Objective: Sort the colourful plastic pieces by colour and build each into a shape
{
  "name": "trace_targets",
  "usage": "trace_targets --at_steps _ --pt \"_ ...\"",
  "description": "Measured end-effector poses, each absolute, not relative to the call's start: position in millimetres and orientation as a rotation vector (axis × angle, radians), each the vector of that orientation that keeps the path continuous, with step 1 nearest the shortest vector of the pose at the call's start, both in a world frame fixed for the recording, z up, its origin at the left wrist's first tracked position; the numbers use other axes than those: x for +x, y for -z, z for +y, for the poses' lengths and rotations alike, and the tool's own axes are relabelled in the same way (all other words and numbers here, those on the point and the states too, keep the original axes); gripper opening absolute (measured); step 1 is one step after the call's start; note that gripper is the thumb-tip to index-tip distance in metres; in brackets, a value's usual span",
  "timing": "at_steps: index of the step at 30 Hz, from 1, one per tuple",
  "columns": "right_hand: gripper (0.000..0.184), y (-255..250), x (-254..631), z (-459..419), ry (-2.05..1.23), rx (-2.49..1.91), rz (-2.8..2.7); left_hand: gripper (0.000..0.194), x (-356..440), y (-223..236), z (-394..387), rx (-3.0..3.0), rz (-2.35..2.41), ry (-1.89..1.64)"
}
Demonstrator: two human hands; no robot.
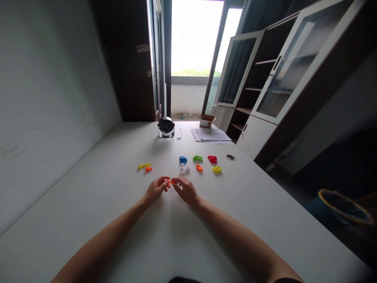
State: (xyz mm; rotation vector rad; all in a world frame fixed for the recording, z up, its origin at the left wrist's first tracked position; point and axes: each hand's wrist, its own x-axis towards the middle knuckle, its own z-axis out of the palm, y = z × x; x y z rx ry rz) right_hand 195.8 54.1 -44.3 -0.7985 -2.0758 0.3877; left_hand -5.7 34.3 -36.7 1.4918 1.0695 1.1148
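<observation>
Both hands meet over the white table [97, 220]. My left hand [156, 189] and my right hand [185, 190] pinch a small orange plastic piece [169, 182] between their fingertips, just above the tabletop. Beyond them lie small coloured pieces: blue [183, 159], white [184, 169], green [197, 158], orange [199, 168], red [212, 159] and yellow [217, 169]. To the left a yellow piece [143, 166] lies beside another orange piece [149, 169].
A small round desk fan [166, 127] stands at the table's far end, with a stack of papers [210, 135] and a small cardboard box [206, 121] to its right. A round cable hole [230, 157] is near the right edge. Glass-door cabinets [265, 78] stand at right.
</observation>
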Motion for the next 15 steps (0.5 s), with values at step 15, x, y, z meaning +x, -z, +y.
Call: trace_targets --at_steps 15 --pt "0.012 42.9 196.2 55.8 -0.412 -0.840 -1.974 0.047 -7.7 42.7 35.7 1.567 1.154 -1.114"
